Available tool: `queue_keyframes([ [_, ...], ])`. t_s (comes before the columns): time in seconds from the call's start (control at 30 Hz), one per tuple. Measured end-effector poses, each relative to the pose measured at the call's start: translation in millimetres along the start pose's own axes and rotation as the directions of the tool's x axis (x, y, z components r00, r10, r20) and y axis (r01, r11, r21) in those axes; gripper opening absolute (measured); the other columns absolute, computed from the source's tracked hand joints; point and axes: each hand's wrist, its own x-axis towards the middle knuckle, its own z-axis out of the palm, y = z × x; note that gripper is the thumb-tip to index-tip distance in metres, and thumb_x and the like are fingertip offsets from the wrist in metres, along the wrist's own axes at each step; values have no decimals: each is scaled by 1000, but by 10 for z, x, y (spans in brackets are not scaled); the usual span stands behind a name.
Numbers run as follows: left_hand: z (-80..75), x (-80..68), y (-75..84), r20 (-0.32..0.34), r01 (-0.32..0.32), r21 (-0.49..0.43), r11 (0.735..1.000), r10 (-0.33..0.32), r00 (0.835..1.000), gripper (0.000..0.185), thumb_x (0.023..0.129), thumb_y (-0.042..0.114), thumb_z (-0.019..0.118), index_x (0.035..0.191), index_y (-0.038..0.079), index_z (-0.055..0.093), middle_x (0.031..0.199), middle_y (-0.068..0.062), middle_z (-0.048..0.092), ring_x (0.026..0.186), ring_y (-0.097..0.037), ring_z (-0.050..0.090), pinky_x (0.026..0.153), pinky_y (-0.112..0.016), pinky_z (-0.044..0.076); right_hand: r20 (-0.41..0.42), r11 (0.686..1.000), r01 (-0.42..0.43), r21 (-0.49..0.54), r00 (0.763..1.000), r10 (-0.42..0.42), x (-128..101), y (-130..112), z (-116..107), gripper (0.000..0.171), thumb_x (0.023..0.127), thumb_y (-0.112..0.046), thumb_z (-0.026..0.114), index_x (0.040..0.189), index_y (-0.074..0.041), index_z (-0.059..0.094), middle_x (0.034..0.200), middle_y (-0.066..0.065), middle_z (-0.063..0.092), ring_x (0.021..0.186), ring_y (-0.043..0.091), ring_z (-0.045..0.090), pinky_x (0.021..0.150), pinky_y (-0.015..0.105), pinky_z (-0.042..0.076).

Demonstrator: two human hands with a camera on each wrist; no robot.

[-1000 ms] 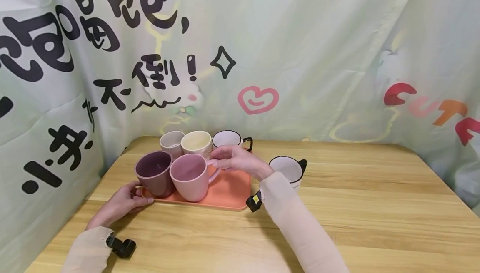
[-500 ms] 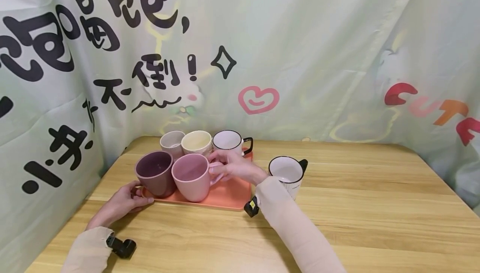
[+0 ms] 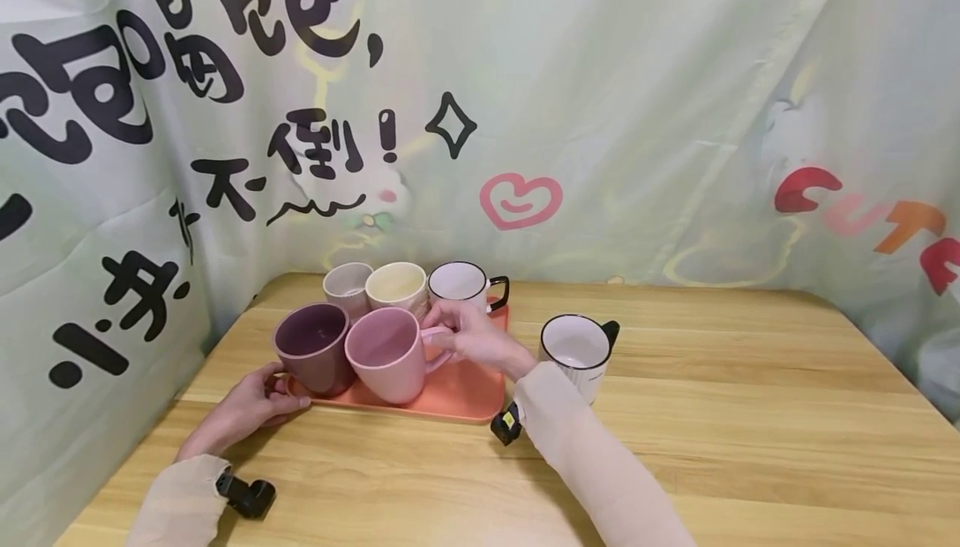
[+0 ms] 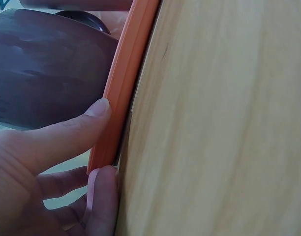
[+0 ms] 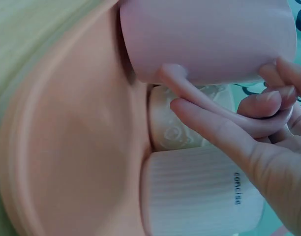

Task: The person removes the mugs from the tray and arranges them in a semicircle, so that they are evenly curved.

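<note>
My right hand (image 3: 476,338) grips the handle of a pink mug (image 3: 386,363) that stands upright at the front of an orange tray (image 3: 468,388). In the right wrist view, the fingers go through the handle (image 5: 209,105) and the thumb lies along its outside. At the tray's front left corner, my left hand (image 3: 243,409) pinches the rim. Its thumb (image 4: 94,115) presses on the rim from above, with the other fingers at the corner below. A dark purple mug (image 3: 311,363) stands on the tray between this hand and the pink mug.
Behind them on the tray stand a grey cup (image 3: 348,283), a cream cup (image 3: 396,284) and a white mug (image 3: 457,282) with black rim and handle. Another black-rimmed white mug (image 3: 576,343) is on the wooden table (image 3: 750,414), right of the tray. A printed curtain (image 3: 622,113) hangs behind.
My right hand's fingers have moved lower and closer around the pink mug's handle, and the mug has shifted slightly right. The left hand keeps its place at the tray corner.
</note>
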Motion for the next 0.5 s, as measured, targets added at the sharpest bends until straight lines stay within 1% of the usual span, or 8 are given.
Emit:
queue_keyframes([
  [0.07, -1, 5, 4, 3, 0, -2, 1000, 0, 1000, 67, 91, 6, 76, 137, -20, 36, 93, -11, 53, 81, -20, 53, 66, -23, 52, 13, 999, 8, 48, 1000, -9, -25, -38, -15, 10, 96, 9, 61, 105, 10, 58, 82, 11, 63, 89, 52, 68, 79, 56, 56],
  [0.17, -5, 15, 8, 3, 3, 10, 1000, -3, 1000, 67, 91, 7, 76, 138, -20, 35, 94, -11, 53, 82, -20, 52, 66, -24, 52, 12, 996, 49, 69, 999, -50, -59, -97, -57, 10, 95, 12, 59, 105, 13, 57, 82, 16, 61, 89, 54, 67, 78, 58, 55],
  [0.27, -6, 19, 13, -4, 11, 40, 999, -11, 1000, 68, 92, 9, 76, 137, -20, 36, 93, -11, 52, 83, -21, 51, 65, -24, 50, 3, 996, 69, 61, 998, -69, -98, -175, -93, 10, 95, 11, 60, 105, 12, 58, 85, 18, 66, 85, 49, 70, 77, 56, 56],
  [0.33, -7, 23, 14, -12, 18, 71, 997, -17, 1000, 68, 92, 11, 77, 137, -20, 36, 93, -10, 51, 83, -21, 51, 65, -25, 48, -9, 996, 71, 52, 997, -71, -118, -225, -116, 11, 94, 11, 61, 104, 12, 58, 83, 17, 68, 81, 48, 71, 77, 55, 57],
  [0.4, -9, 28, 15, -16, 23, 96, 995, -22, 1000, 68, 92, 13, 77, 136, -20, 37, 93, -10, 50, 84, -22, 50, 65, -26, 46, -36, 998, 57, 22, 998, -56, -141, -272, -142, 10, 94, 9, 62, 104, 10, 59, 80, 14, 70, 79, 46, 71, 73, 50, 59],
  [0.5, -10, 35, 17, -18, 20, 112, 993, -18, 1000, 68, 92, 14, 77, 135, -20, 38, 93, -10, 50, 84, -22, 49, 66, -27, 44, -82, 1000, 28, -8, 996, -29, -176, -333, -187, 10, 94, 7, 65, 103, 8, 61, 80, 22, 70, 80, 49, 70, 68, 42, 60],
])
